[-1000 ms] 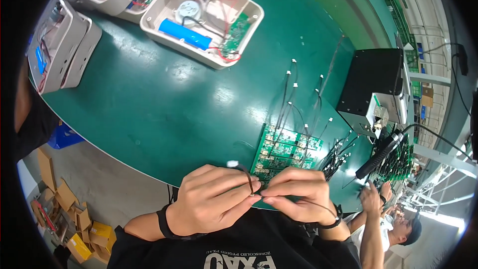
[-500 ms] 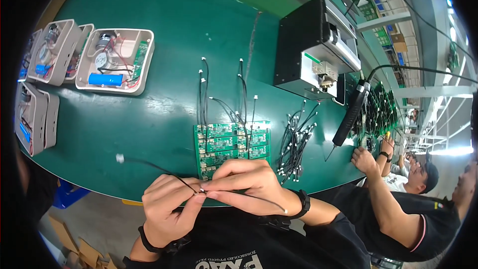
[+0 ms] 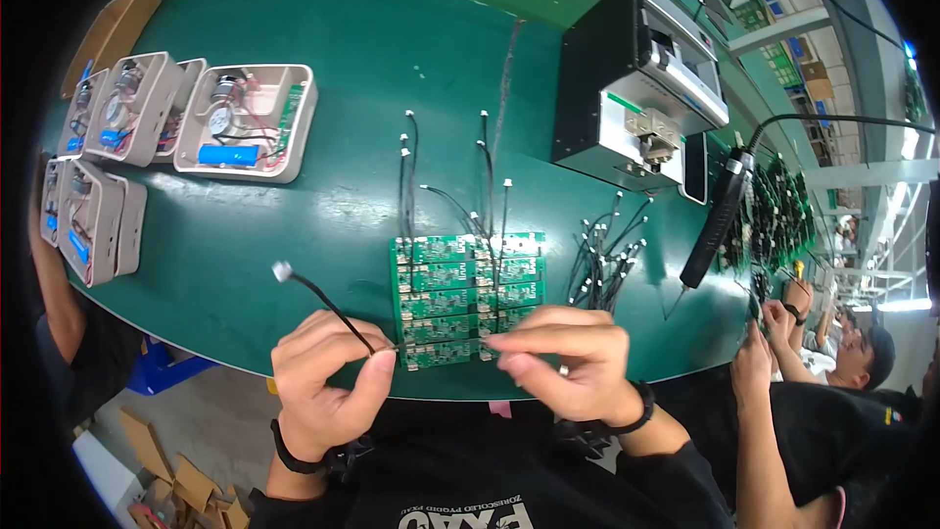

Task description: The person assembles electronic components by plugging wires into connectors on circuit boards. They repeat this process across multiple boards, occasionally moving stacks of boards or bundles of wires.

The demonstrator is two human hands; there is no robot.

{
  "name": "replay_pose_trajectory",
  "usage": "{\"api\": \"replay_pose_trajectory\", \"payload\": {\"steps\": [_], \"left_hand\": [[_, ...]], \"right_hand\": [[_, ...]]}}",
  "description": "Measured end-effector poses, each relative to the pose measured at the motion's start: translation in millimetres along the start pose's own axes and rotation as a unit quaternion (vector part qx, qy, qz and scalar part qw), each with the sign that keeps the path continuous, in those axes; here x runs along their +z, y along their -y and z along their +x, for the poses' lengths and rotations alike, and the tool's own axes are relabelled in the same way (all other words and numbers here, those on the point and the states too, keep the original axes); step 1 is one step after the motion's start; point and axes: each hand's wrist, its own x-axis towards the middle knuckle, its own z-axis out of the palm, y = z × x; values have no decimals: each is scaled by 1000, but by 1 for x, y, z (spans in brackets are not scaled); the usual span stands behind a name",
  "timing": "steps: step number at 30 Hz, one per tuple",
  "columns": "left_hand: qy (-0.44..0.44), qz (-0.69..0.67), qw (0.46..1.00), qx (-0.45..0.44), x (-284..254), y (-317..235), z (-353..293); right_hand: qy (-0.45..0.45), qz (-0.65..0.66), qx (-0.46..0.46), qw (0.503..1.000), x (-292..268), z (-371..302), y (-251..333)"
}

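Observation:
My left hand [image 3: 333,372] is closed in a pinch on a black cable [image 3: 338,313], whose white connector [image 3: 283,272] sticks out up and to the left. Opposite it, my right hand [image 3: 568,362] pinches a thin dark strand that runs across the gap between both hands; whether it belongs to the same cable I cannot tell. A small white tip shows by the right palm. Just beyond the hands lies a green circuit board panel [image 3: 436,304], partly behind my right fingers. Several black cables [image 3: 488,176] with white ends extend from it toward the far side.
A pile of black cables [image 3: 607,250] lies right of the panel. Behind it stands a black and silver machine [image 3: 627,88], with a black corded tool [image 3: 715,220] at its right. Open beige housings [image 3: 294,162] sit at left. A co-worker's hands [image 3: 769,333] are at right.
My hands have moved apart, the right one to the right, and the thin strand now shows between them. The white connector at left has risen. The view has shifted slightly.

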Motion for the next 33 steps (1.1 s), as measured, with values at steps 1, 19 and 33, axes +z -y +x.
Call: {"api": "replay_pose_trajectory", "payload": {"steps": [1, 19, 33], "left_hand": [[-4, 9, 1000, -2, -4, 0, 2], [-72, 58, 993, 78, -12, 4, -17], [104, 192, 944, 247, 1, 31, -41]], "right_hand": [[5, 8, -4, 1000, -6, -1, 1], [86, -194, -11, 977, 1, 31, 5], [113, -334, -110, 929, 44, 45, -13]]}}
